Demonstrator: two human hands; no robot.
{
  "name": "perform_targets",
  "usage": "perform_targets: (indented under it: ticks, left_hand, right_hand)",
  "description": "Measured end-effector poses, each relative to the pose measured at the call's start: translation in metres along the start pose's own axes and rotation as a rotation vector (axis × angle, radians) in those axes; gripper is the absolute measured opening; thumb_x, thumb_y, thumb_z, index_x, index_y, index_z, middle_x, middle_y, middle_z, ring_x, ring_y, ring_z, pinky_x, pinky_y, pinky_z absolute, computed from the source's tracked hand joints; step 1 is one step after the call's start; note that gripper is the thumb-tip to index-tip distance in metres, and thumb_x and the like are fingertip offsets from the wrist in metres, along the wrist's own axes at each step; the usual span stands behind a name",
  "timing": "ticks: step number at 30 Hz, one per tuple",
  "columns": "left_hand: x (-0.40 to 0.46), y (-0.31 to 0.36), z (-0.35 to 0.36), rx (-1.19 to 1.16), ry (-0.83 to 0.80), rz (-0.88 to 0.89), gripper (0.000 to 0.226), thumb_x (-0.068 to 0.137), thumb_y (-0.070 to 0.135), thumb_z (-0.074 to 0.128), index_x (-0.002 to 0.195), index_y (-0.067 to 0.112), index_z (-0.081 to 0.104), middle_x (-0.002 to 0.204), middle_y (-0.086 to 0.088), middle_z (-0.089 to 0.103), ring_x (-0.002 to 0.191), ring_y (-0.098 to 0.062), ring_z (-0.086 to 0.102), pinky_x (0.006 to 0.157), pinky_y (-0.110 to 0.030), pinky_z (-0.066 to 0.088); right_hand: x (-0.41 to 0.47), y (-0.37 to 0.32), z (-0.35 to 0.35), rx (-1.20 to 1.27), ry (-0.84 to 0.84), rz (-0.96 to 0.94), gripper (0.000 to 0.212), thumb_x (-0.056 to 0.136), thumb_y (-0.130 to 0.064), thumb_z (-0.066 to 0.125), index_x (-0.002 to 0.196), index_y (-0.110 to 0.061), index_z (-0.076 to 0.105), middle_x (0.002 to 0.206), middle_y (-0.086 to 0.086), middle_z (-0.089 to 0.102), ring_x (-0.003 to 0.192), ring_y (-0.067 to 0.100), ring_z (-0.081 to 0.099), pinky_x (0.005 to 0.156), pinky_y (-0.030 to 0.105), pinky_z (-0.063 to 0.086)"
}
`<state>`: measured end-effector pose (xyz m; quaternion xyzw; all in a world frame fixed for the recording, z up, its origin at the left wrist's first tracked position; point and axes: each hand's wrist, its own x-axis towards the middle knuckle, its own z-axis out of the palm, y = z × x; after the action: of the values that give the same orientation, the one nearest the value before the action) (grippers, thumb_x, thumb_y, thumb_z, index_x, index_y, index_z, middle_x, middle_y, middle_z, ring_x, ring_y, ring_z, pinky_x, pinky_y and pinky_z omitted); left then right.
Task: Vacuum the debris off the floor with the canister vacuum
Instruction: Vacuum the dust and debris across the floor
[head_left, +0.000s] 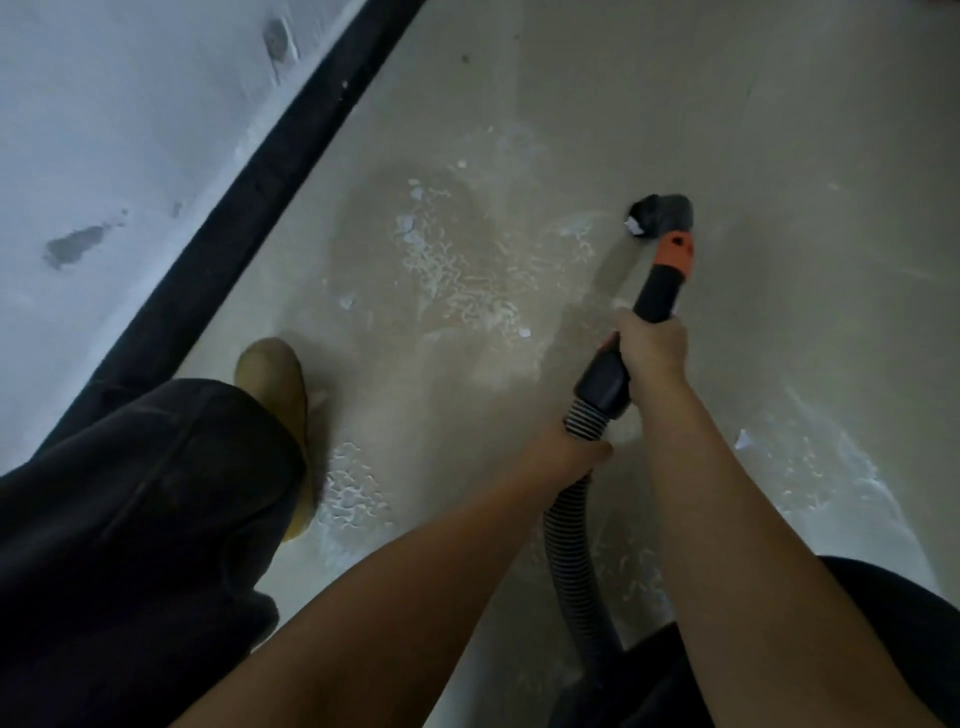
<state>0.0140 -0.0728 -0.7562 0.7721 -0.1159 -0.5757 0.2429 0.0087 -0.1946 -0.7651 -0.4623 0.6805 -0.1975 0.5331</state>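
My right hand (652, 348) grips the black vacuum handle (657, 293) just below its orange collar (677, 253). The dark nozzle (660, 214) points left, low over the beige floor (779, 156), with a white flake at its mouth. My left hand (571, 452) holds the ribbed grey hose (576, 561) right behind the handle's cuff. White dust and flakes (457, 270) lie in a patch left of the nozzle, and more white debris (353, 493) sits near my foot. The canister itself is out of view.
A black baseboard (249, 197) runs diagonally along the white, chipped wall (104, 156) on the left. My left leg in dark trousers and a tan shoe (272, 379) stand beside it. More dust streaks (810, 467) lie at the right.
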Motion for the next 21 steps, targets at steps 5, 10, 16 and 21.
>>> perform_targets:
  ticks: [5,10,16,21]
  left_hand:
    - [-0.033,-0.056,-0.025,-0.316,0.232,-0.064,0.02,0.084,0.015,0.061,0.068,0.012,0.05,0.08,-0.017,0.058,0.071,-0.024,0.056,0.071,-0.04,0.053]
    - [-0.05,-0.076,-0.029,-0.43,0.324,-0.032,0.012,0.083,0.014,0.062,0.078,0.01,0.053,0.079,-0.013,0.059,0.071,-0.024,0.057,0.065,-0.032,0.047]
    - [-0.038,-0.042,-0.033,0.032,0.069,0.161,0.012,0.085,0.02,0.061,0.081,0.015,0.051,0.076,-0.008,0.054,0.072,-0.02,0.056,0.066,-0.031,0.046]
    - [-0.023,-0.037,-0.016,0.053,-0.036,0.161,0.012,0.091,0.015,0.058,0.1,0.007,0.057,0.085,-0.01,0.055,0.076,-0.017,0.049,0.068,-0.029,0.039]
  right_hand:
    - [-0.069,-0.002,0.067,-0.282,-0.471,-0.107,0.027,0.082,-0.009,0.065,0.106,0.0,0.058,0.078,0.01,0.062,0.065,0.026,0.061,0.059,0.031,0.051]
    - [-0.106,-0.007,0.082,-0.301,-0.776,-0.059,0.015,0.085,-0.002,0.061,0.098,-0.003,0.052,0.063,0.01,0.055,0.04,0.014,0.054,0.04,0.021,0.047]
    - [-0.056,-0.003,0.008,0.073,-0.085,0.039,0.028,0.083,-0.012,0.066,0.108,-0.001,0.059,0.087,0.011,0.062,0.061,0.018,0.058,0.055,0.028,0.048]
    - [-0.048,0.004,-0.002,0.014,0.005,0.08,0.037,0.083,-0.015,0.066,0.114,0.002,0.056,0.098,0.014,0.063,0.064,0.02,0.058,0.058,0.032,0.049]
